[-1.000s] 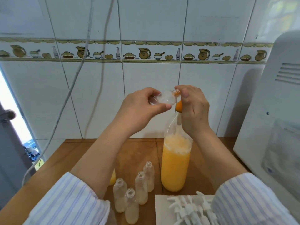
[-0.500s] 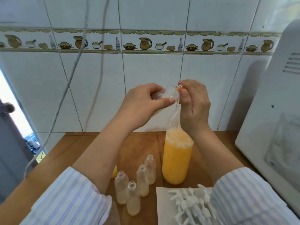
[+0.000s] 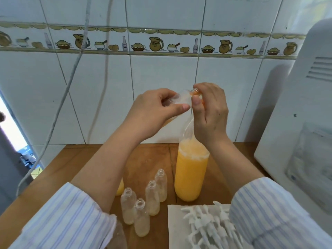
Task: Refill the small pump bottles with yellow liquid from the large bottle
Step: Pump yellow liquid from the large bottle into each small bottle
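Note:
A large clear bottle (image 3: 191, 173), about two-thirds full of foamy yellow liquid, stands upright on the wooden table (image 3: 147, 159). My right hand (image 3: 210, 112) grips its neck at the top, where a bit of orange shows under the fingers. My left hand (image 3: 154, 112) holds a small clear bottle (image 3: 181, 100) on its side, mouth against the large bottle's top. Several small uncapped bottles (image 3: 152, 198) stand in a cluster left of the large bottle, each with a little pale liquid.
White pump heads (image 3: 206, 225) lie piled on a white paper sheet (image 3: 175, 230) at the front. A yellow-filled small bottle (image 3: 120, 188) peeks from behind my left forearm. A white appliance (image 3: 296, 141) fills the right side. A cable (image 3: 71, 78) hangs along the tiled wall.
Both hands keep their hold at the large bottle's mouth. The orange piece under my right thumb is now mostly covered. The view has shifted slightly.

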